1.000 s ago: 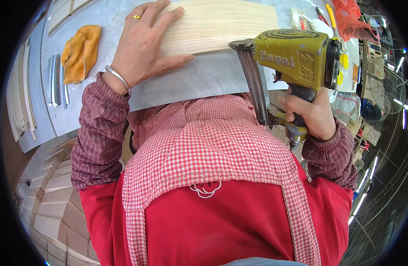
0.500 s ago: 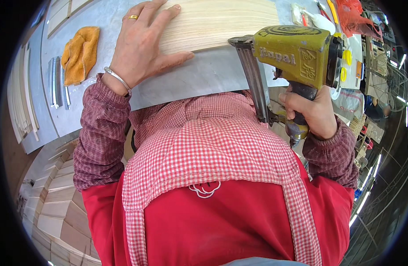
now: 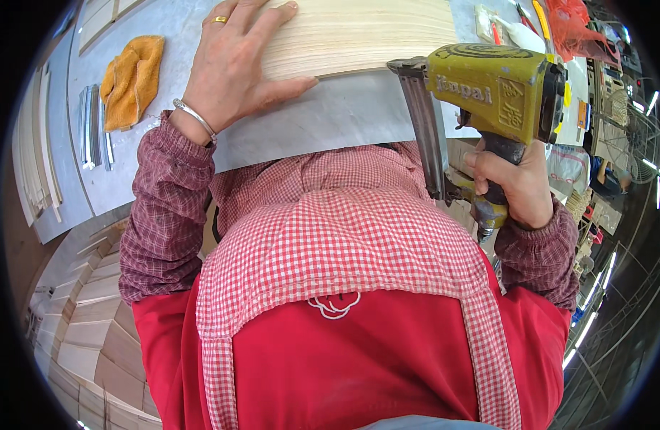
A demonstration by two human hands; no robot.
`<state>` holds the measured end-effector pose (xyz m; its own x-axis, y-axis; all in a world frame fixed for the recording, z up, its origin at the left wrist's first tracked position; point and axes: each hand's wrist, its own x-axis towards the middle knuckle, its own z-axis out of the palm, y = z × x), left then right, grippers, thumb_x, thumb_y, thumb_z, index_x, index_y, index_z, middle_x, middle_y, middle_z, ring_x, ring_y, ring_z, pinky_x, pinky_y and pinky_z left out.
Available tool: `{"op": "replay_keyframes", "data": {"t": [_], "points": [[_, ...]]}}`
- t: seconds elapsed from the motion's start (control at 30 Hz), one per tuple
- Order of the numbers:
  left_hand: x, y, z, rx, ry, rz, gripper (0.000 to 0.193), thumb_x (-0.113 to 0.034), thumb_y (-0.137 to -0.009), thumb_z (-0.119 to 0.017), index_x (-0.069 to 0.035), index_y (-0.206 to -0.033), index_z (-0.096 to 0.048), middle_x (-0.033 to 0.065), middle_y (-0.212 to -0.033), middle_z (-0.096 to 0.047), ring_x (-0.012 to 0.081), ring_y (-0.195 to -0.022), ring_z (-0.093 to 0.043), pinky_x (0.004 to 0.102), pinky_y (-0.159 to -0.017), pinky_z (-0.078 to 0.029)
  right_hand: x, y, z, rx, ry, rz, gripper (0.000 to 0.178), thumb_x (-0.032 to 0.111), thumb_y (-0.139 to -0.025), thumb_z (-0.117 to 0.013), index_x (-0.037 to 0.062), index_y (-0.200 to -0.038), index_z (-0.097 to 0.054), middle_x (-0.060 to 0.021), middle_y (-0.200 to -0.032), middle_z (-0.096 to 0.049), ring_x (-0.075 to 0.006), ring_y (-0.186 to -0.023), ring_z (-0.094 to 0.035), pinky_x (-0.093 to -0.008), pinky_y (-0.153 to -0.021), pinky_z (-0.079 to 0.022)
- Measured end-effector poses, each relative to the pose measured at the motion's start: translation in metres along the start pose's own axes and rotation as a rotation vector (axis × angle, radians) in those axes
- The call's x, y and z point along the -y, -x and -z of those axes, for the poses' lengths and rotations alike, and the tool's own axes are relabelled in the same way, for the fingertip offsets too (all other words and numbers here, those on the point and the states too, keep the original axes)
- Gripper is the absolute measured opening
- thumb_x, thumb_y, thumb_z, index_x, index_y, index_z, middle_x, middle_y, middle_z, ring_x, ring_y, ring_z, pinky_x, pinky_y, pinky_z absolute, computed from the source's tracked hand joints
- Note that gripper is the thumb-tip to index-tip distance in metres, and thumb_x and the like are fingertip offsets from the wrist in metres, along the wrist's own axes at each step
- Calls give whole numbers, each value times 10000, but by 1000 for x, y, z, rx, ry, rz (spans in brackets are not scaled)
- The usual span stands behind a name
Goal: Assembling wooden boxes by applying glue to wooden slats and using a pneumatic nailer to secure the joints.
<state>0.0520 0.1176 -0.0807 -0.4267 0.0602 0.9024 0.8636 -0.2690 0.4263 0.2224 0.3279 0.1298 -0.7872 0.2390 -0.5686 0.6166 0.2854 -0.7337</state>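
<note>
My left hand (image 3: 233, 72) lies with spread fingers on the left end of a pale wooden board (image 3: 366, 36), its thumb along the board's near edge. Wrapped round the dark grip of a green nail gun (image 3: 480, 89) is my right hand (image 3: 520, 179). The gun's nose points left and meets the board's near edge towards its right end, though whether it touches is hard to tell. Its long metal magazine (image 3: 427, 132) slants down past the table's front edge. The board rests on a grey metal tabletop (image 3: 308, 118).
An orange cloth (image 3: 133, 82) and a bundle of metal staple strips (image 3: 92, 129) lie left of my hand. Long wooden strips (image 3: 36, 143) line the far left. A white bottle (image 3: 523, 36) and a red plastic bag (image 3: 574, 29) sit at back right. Stacked boards (image 3: 93, 322) stand lower left.
The nail gun in my right hand has shifted slightly right along the board's near edge. My left hand stays on the board; the whole view has shifted a little.
</note>
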Motion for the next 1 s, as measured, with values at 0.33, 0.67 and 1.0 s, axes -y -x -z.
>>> {"op": "replay_keyframes", "data": {"t": [0.33,0.67,1.0], "points": [[-56,-39,31,630,-684,366,771,-507,-605,-774,-13,-1152,-544,224,-1206,-490,376,-1094,-453,472,-972,-366,5,2,3,32,62,6,233,-8,-759,-643,-11,-987,-591,-45,-636,-579,-91,-451,-472,-198,-431,-374],[-54,-38,28,586,-667,337,753,-490,-583,-783,-14,-1122,-558,223,-1176,-505,378,-1060,-466,479,-964,-369,-1,-2,6,36,7,-3,231,-16,-755,-640,-1,-978,-585,-46,-655,-588,-96,-453,-483,-204,-430,-387],[-64,-47,24,624,-833,409,791,-445,-604,-814,-166,-1288,-531,86,-1302,-488,275,-1162,-474,403,-1029,-370,12,-1,12,21,80,-18,244,-16,-744,-630,-6,-983,-582,-44,-671,-583,-98,-458,-481,-209,-427,-386]]}}
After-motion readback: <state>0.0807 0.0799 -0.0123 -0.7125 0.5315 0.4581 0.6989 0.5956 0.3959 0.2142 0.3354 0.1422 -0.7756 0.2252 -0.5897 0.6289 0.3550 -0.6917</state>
